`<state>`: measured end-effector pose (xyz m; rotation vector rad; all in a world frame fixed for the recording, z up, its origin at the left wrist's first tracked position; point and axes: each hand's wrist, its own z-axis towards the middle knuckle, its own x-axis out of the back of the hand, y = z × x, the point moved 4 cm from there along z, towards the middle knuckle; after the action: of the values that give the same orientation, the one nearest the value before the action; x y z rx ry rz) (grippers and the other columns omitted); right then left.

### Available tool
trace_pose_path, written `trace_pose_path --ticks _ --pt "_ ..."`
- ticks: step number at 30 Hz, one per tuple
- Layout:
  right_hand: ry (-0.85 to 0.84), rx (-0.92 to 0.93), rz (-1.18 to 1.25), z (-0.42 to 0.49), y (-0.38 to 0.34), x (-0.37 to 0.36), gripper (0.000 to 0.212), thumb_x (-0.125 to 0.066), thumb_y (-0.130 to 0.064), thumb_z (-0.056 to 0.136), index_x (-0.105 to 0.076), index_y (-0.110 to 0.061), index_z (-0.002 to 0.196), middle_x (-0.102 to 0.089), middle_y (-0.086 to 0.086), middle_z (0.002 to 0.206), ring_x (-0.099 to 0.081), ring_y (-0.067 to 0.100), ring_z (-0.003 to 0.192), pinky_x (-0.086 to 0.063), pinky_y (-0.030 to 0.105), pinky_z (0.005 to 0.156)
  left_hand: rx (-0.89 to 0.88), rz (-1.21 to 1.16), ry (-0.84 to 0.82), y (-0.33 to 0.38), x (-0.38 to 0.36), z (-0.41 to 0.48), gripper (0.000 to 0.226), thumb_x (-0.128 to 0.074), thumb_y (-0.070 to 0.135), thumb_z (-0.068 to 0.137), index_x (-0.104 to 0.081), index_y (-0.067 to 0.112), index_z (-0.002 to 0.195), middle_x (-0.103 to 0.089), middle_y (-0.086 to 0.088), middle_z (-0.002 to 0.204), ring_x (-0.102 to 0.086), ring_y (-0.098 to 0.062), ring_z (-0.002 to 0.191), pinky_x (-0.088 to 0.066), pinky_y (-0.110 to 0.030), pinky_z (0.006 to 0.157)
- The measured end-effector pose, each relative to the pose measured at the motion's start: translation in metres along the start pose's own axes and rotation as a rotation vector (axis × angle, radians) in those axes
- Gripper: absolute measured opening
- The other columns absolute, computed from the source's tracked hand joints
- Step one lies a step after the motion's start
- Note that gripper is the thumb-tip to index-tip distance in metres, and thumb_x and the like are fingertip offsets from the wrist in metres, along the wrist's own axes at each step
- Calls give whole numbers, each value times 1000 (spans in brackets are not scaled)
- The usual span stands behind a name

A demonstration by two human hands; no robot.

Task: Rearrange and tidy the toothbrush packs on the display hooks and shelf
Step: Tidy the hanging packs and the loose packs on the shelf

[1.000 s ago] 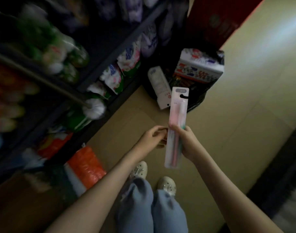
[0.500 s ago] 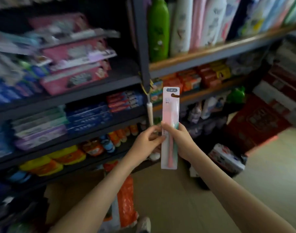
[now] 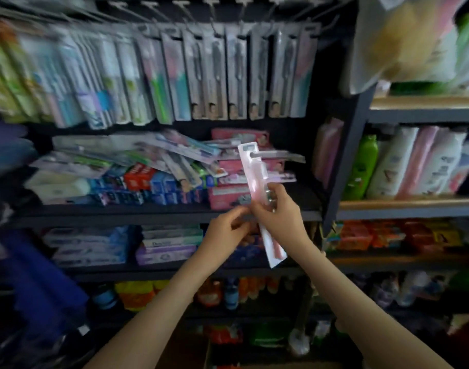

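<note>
Gripping a pink toothbrush pack (image 3: 254,173) around its middle with our right hand (image 3: 279,214), we hold it nearly upright, top leaning left, in front of the shelf (image 3: 148,212) where a loose pile of toothbrush packs (image 3: 137,158) lies on toothpaste boxes (image 3: 148,189). Our left hand (image 3: 224,231) sits just beside the pack's left edge with fingers curled toward it, but blur keeps us from telling whether they pinch it. Above, a row of hanging packs (image 3: 214,75) fills the display hooks (image 3: 211,3).
</note>
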<state>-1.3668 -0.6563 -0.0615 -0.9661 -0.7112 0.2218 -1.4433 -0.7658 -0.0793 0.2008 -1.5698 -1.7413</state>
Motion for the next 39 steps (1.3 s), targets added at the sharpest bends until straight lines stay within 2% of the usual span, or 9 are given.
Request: trace_pose_path --ticks 5,12,18,24,29,31,33,36,39 --pt "14 177 -270 56 -38 -33 55 -68 -19 83 -48 -6 133 -48 16 119 -51 33 106 -30 19 77 -67 347 91 -17 95 14 22 -57 24 93 -59 26 115 -63 11 99 -61 -4 86 -50 -19 79" --pt "-79 134 -502 116 -12 -30 52 -66 -16 84 -49 -12 133 -52 13 127 -51 31 116 -38 32 94 -195 600 103 -44 166 52 35 -50 24 97 -48 20 132 -46 4 131 -50 -12 111 -38 -17 84" --pt "-316 116 -835 151 42 -21 56 -63 -16 87 -43 -9 138 -44 12 141 -37 28 133 -25 31 111 -346 677 136 -54 158 87 41 -58 19 92 -51 16 132 -46 -2 134 -46 -19 121 -39 -31 99" --pt "-509 118 -877 166 66 -24 53 -54 -16 93 -37 -25 143 -32 2 149 -28 18 138 -18 19 107 -406 823 111 -57 134 124 44 -63 26 87 -54 16 129 -51 -8 129 -50 -29 116 -36 -45 100" --pt "-495 284 -831 181 67 -42 55 -55 -11 93 -36 -28 143 -37 2 147 -38 21 133 -24 16 102 -420 991 -17 -51 98 159 55 -49 44 92 -38 24 142 -34 -4 146 -30 -23 135 -15 -43 115" --pt "-482 353 -761 187 79 -49 56 -58 -6 90 -42 -23 140 -43 6 143 -43 28 129 -31 28 108 -422 1047 -50 -50 87 172 58 -45 48 93 -32 25 145 -28 -2 150 -23 -21 138 -10 -42 117" --pt "-426 405 -781 189 87 -49 56 -57 -11 91 -39 -24 142 -41 5 143 -38 28 130 -30 40 110 -413 1055 -69 -53 78 182 59 -43 49 93 -30 26 146 -28 -1 150 -22 -22 138 -9 -40 115" --pt "-348 405 -858 185 98 -48 60 -51 -22 95 -23 -31 147 -29 -2 148 -23 21 135 -18 37 109 -413 1072 -91 -56 67 194 58 -44 48 92 -31 25 145 -32 -1 148 -25 -22 137 -11 -42 116" --pt "-296 461 -756 175 101 -47 58 -54 -18 94 -30 -27 145 -36 2 146 -23 18 131 -24 43 106 -407 1091 -101 -56 59 198 58 -45 45 93 -31 24 144 -33 -2 147 -26 -23 137 -10 -45 117"
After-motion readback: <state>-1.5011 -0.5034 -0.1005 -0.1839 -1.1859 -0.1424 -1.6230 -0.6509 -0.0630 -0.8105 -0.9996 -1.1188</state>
